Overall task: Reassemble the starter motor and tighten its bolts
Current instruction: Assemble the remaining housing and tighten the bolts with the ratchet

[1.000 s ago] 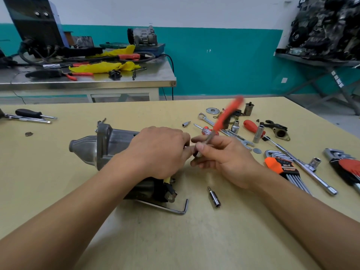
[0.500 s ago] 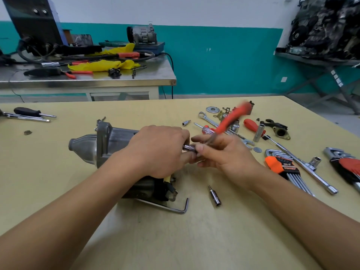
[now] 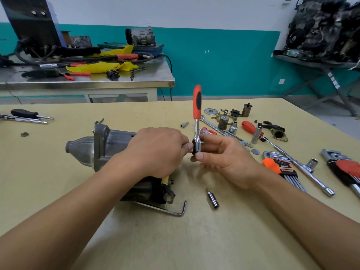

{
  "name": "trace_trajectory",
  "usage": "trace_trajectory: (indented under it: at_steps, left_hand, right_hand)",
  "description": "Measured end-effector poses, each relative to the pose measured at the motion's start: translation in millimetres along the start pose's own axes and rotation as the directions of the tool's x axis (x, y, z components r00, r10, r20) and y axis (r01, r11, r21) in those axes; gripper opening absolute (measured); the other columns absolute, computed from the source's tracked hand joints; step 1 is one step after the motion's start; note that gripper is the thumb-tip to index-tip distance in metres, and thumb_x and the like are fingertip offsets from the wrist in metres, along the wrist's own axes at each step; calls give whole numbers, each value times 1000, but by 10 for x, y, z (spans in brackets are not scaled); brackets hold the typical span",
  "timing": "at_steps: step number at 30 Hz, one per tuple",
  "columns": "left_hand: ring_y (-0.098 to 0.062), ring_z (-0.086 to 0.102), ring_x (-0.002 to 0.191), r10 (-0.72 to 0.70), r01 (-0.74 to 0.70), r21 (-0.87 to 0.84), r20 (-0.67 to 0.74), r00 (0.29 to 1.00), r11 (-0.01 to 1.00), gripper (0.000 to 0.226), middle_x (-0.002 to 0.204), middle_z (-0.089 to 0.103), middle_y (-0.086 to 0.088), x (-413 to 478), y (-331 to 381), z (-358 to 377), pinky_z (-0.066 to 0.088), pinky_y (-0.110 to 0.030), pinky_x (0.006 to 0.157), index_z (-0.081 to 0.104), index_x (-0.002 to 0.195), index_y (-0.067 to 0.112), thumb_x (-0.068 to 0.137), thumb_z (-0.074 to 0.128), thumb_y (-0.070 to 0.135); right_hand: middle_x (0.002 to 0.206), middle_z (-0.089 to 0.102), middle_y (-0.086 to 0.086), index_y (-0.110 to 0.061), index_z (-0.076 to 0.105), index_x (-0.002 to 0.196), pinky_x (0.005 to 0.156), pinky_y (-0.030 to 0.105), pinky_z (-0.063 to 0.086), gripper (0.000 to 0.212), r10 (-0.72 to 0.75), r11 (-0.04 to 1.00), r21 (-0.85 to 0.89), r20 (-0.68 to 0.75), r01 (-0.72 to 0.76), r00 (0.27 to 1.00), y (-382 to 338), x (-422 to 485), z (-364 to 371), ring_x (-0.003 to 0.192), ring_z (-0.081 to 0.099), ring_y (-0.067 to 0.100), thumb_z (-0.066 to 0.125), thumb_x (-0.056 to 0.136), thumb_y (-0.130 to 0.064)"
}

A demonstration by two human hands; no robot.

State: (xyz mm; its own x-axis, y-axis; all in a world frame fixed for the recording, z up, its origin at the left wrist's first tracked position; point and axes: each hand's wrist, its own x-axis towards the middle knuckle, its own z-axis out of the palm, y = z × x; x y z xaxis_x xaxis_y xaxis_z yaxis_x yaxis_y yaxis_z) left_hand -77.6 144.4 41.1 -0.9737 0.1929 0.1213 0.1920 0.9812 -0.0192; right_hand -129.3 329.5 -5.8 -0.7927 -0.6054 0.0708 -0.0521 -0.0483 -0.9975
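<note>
Grey metal, the starter motor [image 3: 109, 149] lies on its side on the yellow worktop [image 3: 175, 240], toward the left of the middle, nose pointing at the left edge. The left hand [image 3: 157, 151] is curled over the motor's body, fingers closed around it, fingertips reaching the ratchet's head. The right hand [image 3: 224, 158] is loosely open, with thumb and forefinger pinching the head of the ratchet [image 3: 196, 117]; its orange handle stands upright above both hands. What the head sits on is hidden by the fingers.

A bent hex key [image 3: 171, 210] lies just beside the motor on the near side, one end under it. A small socket [image 3: 212, 198] lies near it, apart from both hands. Toward the right edge lie two sets of hex keys [image 3: 286, 172], a T-bar wrench [image 3: 300, 168], a spanner [image 3: 224, 131] and loose sockets. Near the left edge lies a black-handled screwdriver [image 3: 27, 114].
</note>
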Motion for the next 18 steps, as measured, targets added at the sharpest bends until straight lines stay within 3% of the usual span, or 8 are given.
trace_trajectory:
  at_steps: [5,10,13,16,18]
  left_hand:
    - [-18,54,85,1,-1,12,-15,1000,1000,40,91,57,8,-9,-1,20,35,-35,66,42,74,31,104,25,51]
    - [-19,56,93,64,-63,33,-29,998,997,25,102,59,10,-55,-36,28,41,-38,74,48,100,31,101,33,52]
    - [-18,55,90,68,-68,27,-17,998,997,24,99,57,10,-44,-30,19,39,-37,72,44,93,34,103,30,50]
    - [-18,54,88,40,-40,25,-6,999,999,36,97,57,10,-19,-30,26,39,-38,72,49,86,31,104,24,49]
    - [-20,56,91,34,-34,33,-13,999,999,38,98,58,9,-18,-38,34,42,-39,74,52,87,30,104,23,49]
  right_hand:
    - [101,77,11,-11,71,110,65,25,57,38,-37,998,58,-41,39,998,-13,1,12,83,75,26,74,72,-12]
    - [79,73,16,3,71,98,50,23,55,34,120,975,196,-84,-102,989,-17,101,126,55,66,20,70,76,-24]
    - [86,73,16,3,69,106,59,25,57,35,108,966,238,-30,-98,994,-34,93,88,66,69,22,71,75,-14]
    - [96,73,14,-5,67,105,70,28,57,33,0,993,122,-5,1,1000,-26,39,18,87,72,27,73,73,-4]
    - [96,74,13,-4,67,105,69,27,57,32,-15,997,75,-9,16,1000,-17,28,34,86,73,26,73,74,-6]
